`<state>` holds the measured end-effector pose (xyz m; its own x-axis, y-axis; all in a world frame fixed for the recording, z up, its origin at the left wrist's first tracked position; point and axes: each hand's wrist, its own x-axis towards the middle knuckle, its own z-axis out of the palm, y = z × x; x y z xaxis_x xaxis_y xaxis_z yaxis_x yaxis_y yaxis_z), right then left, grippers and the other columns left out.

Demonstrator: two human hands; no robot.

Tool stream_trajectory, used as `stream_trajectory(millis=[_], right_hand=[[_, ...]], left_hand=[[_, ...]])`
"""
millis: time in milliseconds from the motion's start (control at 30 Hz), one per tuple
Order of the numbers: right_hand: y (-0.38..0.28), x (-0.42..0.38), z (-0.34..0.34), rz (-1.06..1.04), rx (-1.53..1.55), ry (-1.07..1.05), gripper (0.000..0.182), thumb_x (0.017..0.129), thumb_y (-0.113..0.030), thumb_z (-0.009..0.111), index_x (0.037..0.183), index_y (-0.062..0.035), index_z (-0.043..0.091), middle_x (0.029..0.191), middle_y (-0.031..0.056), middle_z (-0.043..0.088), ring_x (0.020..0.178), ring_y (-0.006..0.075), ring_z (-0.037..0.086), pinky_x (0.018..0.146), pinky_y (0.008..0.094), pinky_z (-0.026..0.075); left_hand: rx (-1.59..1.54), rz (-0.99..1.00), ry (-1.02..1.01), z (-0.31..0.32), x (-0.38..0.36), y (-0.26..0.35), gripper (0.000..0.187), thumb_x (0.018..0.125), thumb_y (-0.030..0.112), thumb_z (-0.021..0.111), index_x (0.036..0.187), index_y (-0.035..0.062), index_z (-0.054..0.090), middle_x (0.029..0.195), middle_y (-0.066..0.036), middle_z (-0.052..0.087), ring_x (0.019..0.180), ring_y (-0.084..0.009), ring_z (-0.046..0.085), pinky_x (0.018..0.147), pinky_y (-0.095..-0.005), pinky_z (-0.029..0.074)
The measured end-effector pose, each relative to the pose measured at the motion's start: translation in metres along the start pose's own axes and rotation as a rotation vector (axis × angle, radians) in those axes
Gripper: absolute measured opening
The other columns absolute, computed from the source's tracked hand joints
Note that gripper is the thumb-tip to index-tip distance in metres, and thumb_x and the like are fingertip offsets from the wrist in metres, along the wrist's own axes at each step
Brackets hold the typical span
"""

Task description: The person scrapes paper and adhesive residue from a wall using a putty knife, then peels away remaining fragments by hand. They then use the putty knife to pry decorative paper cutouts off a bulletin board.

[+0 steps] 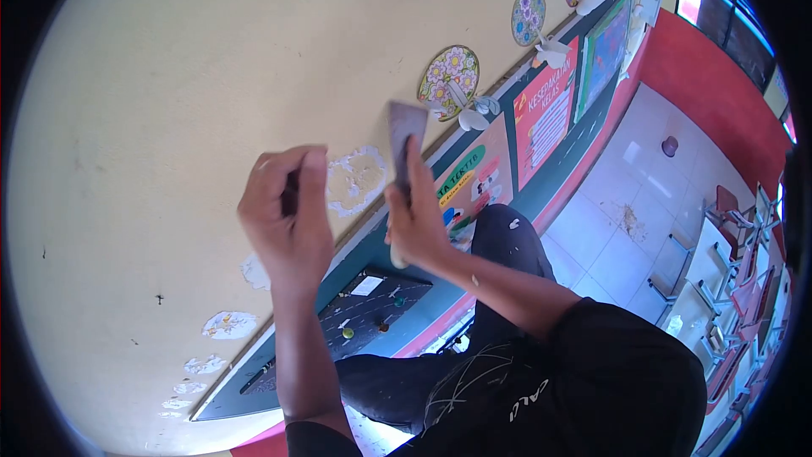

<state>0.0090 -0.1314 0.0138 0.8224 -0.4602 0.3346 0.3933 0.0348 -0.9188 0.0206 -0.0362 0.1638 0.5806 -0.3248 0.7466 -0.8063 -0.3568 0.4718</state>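
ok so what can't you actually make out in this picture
All in the head view:
- Scraper: most of its handle is hidden by the right hand.
- Left hand: its curled fingers hide whether it holds anything.
- Peach poster: the start of its heading is hidden behind the right hand.
- Red poster: its small print is too small to read.
- Furniture at far right: cut off by the dark lens rim.

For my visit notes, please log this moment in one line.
Right hand: grips flat grey metal scraper; left hand: curled, contents unclear; cream painted wall: white-edged peeled patch visible between hands
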Motion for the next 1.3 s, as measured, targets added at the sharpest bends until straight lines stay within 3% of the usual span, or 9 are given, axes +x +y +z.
stream_trajectory(millis=[100, 267, 367, 467, 533, 600, 900, 1033, 1300], right_hand=[[-0.012, 0.006, -0.015, 0.074, 0.023, -0.007, 0.070, 0.095, -0.005, 0.051, 0.153, -0.0002, 0.012, 0.122, 0.0247, 0.045, 0.094, 0.0320, 0.057, 0.079, 0.0368, 0.052], [-0.012, -0.009, -0.063, 0.161, 0.101, 0.026, 0.057, 0.096, -0.007, 0.052, 0.146, -0.0001, 0.026, 0.117, 0.0171, 0.053, 0.069, 0.0148, 0.061, 0.056, 0.0241, 0.051], [0.023, -0.005, -0.107, -0.103, 0.198, 0.089, 0.041, 0.098, -0.008, 0.050, 0.137, -0.0010, 0.038, 0.108, 0.0093, 0.059, 0.065, 0.0083, 0.060, 0.059, 0.0229, 0.051], [0.010, 0.038, -0.184, -0.360, -0.613, -0.065, 0.028, 0.097, -0.006, 0.050, 0.124, 0.0019, 0.051, 0.098, 0.0178, 0.063, 0.079, 0.0311, 0.064, 0.074, 0.0387, 0.051], [-0.034, 0.067, -0.209, -0.317, -0.856, -0.112, 0.028, 0.095, -0.006, 0.052, 0.121, 0.0024, 0.053, 0.102, 0.0222, 0.063, 0.089, 0.0422, 0.060, 0.082, 0.0443, 0.048], [-0.063, 0.098, -0.230, -0.227, -0.894, -0.114, 0.027, 0.093, -0.004, 0.055, 0.119, -0.0003, 0.054, 0.098, 0.0204, 0.063, 0.093, 0.0410, 0.059, 0.086, 0.0442, 0.046], [-0.145, 0.187, -0.209, -0.792, -1.294, -0.395, 0.019, 0.094, -0.025, 0.060, 0.100, -0.0066, 0.060, 0.085, 0.0088, 0.059, 0.090, 0.0262, 0.056, 0.093, 0.0403, 0.030], [-0.153, 0.204, -0.185, -1.040, -1.435, -0.324, 0.034, 0.086, -0.040, 0.069, 0.094, -0.0082, 0.062, 0.083, 0.0060, 0.059, 0.088, 0.0238, 0.055, 0.093, 0.0408, 0.030], [-0.159, 0.213, -0.164, -1.199, -1.445, -0.429, 0.034, 0.079, -0.041, 0.073, 0.091, -0.0103, 0.066, 0.079, 0.0023, 0.060, 0.090, 0.0219, 0.057, 0.093, 0.0414, 0.031]], left_hand=[[0.065, -0.029, -0.054, 0.023, 0.003, -0.008, 0.010, 0.089, 0.005, 0.065, 0.098, 0.0022, 0.069, 0.079, -0.006, 0.061, 0.062, -0.0096, 0.052, 0.055, -0.0248, 0.041], [0.172, 0.077, -0.118, 0.060, 0.013, -0.018, 0.021, 0.086, 0.006, 0.066, 0.107, 0.0044, 0.068, 0.088, -0.013, 0.065, 0.062, -0.0212, 0.062, 0.055, -0.0333, 0.049], [0.270, 0.229, -0.077, 0.093, 0.021, -0.036, 0.024, 0.085, 0.010, 0.068, 0.109, 0.0055, 0.068, 0.089, -0.014, 0.065, 0.062, -0.0250, 0.063, 0.056, -0.0350, 0.051], [0.385, 0.258, -0.022, 0.129, 0.025, -0.039, 0.019, 0.085, 0.015, 0.069, 0.102, 0.0064, 0.067, 0.087, -0.014, 0.065, 0.067, -0.0300, 0.066, 0.057, -0.0376, 0.053], [0.424, 0.205, -0.021, 0.148, 0.028, -0.037, 0.016, 0.084, 0.018, 0.069, 0.095, 0.0073, 0.066, 0.084, -0.013, 0.064, 0.069, -0.0315, 0.067, 0.058, -0.0391, 0.055], [0.450, 0.133, 0.003, 0.156, 0.031, -0.033, 0.012, 0.084, 0.017, 0.069, 0.091, 0.0080, 0.064, 0.083, -0.011, 0.063, 0.066, -0.0308, 0.066, 0.055, -0.0394, 0.054], [0.606, 0.146, 0.073, 0.169, 0.035, -0.036, 0.008, 0.080, 0.011, 0.066, 0.081, 0.0087, 0.058, 0.080, -0.008, 0.062, 0.061, -0.0251, 0.068, 0.048, -0.0357, 0.053], [0.601, 0.151, 0.078, 0.168, 0.035, -0.036, 0.010, 0.079, 0.010, 0.066, 0.082, 0.0083, 0.057, 0.082, -0.007, 0.062, 0.061, -0.0240, 0.068, 0.048, -0.0346, 0.053], [0.610, 0.225, 0.065, 0.176, 0.029, -0.042, 0.010, 0.079, 0.007, 0.063, 0.086, 0.0070, 0.056, 0.085, -0.007, 0.058, 0.061, -0.0227, 0.067, 0.050, -0.0334, 0.054]])
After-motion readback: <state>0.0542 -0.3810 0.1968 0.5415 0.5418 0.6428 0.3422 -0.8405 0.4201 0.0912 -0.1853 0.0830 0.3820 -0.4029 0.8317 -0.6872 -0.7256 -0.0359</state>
